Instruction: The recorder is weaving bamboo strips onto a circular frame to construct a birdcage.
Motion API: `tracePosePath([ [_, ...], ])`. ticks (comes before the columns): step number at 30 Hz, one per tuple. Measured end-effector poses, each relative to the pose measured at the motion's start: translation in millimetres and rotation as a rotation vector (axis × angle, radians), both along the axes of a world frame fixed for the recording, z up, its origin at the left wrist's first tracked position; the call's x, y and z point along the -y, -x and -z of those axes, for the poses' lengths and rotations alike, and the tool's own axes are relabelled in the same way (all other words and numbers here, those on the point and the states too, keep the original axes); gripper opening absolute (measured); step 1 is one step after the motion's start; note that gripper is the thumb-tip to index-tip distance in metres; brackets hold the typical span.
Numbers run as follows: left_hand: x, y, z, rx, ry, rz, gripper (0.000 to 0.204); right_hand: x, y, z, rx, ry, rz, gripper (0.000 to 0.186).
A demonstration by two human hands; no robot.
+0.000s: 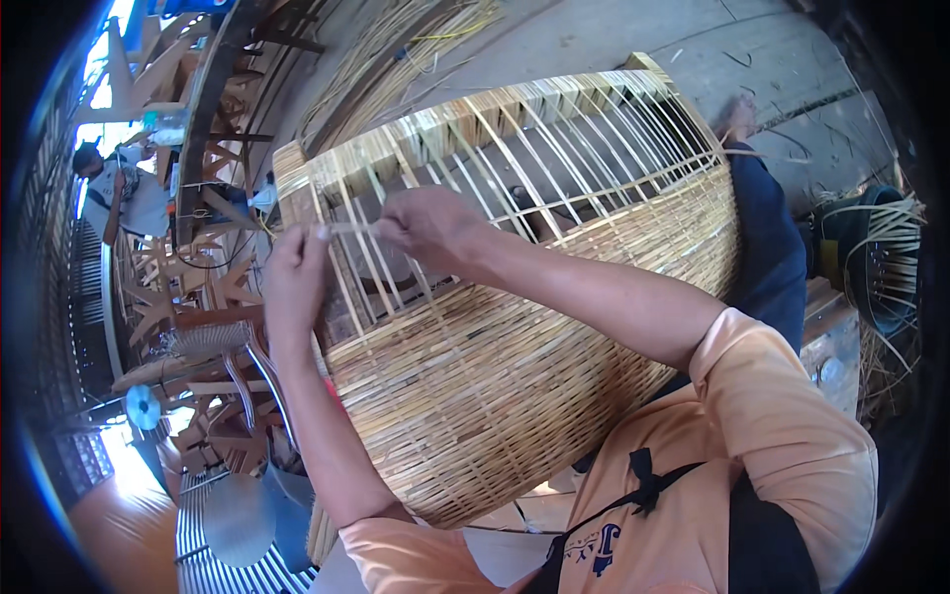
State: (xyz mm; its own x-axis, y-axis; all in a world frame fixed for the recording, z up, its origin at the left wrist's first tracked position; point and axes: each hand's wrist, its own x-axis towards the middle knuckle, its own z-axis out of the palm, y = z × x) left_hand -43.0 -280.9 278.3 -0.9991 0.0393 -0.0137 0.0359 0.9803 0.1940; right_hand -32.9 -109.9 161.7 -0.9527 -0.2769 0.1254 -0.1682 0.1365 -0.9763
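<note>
A large curved wicker piece (515, 381) lies across my lap, its near part closely woven in tan strips. Its far part has only spaced strands (529, 158) running up to a wrapped rail (421, 134). Over the left end of these open strands, my left hand (295, 269) is closed with thumb and finger together. My right hand (432, 226) reaches across the weave and is closed as well. Between the two hands stretches a short, pale rattan strip (352, 228), gripped at both ends. The ends inside the fingers are hidden.
Loose rattan strips (366, 64) lie on the floor beyond the wicker piece. A dark bucket (876, 252) holding strips stands at the right. Wooden frame parts (218, 287) crowd the left side. Another person (119, 183) is at the far left.
</note>
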Motion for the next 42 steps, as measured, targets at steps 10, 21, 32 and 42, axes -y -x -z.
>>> tracePosePath([
  [10,1.1,7.7,45.7,-0.040,0.637,0.295,0.032,0.6,21.8,1.7,0.193,-0.278,-0.066,0.031],
  [21,6.5,26.0,53.6,-0.009,0.563,0.309,0.027,-3.6,33.0,22.4,0.142,-0.078,-0.221,0.033],
  [32,5.4,23.8,47.2,-0.166,0.255,0.239,0.017,13.3,27.3,15.6,0.198,0.008,-0.071,0.024],
  [42,28.5,3.0,29.8,-0.145,-0.477,-0.097,0.017,-99.7,12.0,79.1,0.303,-0.021,0.186,0.028],
])
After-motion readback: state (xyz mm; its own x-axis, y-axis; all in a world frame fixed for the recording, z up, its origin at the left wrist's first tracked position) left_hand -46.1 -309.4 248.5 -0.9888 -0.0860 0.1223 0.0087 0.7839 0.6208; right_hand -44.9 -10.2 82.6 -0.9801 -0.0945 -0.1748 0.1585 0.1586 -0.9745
